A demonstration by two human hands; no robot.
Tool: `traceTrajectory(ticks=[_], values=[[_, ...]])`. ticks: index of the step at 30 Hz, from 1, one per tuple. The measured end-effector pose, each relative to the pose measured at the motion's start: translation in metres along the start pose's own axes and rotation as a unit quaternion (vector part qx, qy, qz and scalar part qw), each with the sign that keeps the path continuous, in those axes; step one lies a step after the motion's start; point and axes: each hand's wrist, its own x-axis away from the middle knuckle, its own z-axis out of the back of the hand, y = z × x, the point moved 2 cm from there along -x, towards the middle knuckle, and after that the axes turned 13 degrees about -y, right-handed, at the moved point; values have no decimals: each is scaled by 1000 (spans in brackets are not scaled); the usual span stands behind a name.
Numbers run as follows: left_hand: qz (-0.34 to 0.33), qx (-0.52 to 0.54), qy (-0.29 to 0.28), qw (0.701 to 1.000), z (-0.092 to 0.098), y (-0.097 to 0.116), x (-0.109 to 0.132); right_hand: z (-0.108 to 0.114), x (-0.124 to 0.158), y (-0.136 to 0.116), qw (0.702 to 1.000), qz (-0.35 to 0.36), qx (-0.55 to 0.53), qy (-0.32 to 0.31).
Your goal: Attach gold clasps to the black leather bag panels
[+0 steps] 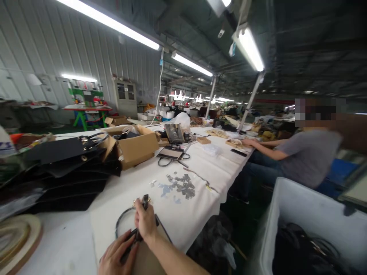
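My right hand is closed around a short dark tool whose end sticks up above the fist; its exact kind is blurred. Lower left, my left hand pinches the dark edge strip of a beige bag panel. The panel lies on the white-covered table under both hands. A thin dark looped bag handle curves out beyond the left fingers. Small gold-coloured pieces sit beside the right fist. Farther up the table, flat metal plates are scattered in a loose pile.
Stacked black panels and a cardboard box stand at left, tape rolls near front left. A small bag lies beyond the plates. A co-worker sits at the right edge. A white bin holds dark bags.
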Motion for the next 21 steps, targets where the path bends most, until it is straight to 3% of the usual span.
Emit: traceTrajectory(ticks=[5,12,15,21], values=[[93,39,-20,995,27,47,-3,3,8,-11,1000,-8,5,3],[109,71,-44,990,34,58,-3,5,7,-11,999,-13,-35,38],[85,46,-29,995,30,47,2,0,6,-10,998,-31,-49,31],[-22,33,2,999,-2,-3,-2,3,3,-24,998,-53,5,-23]])
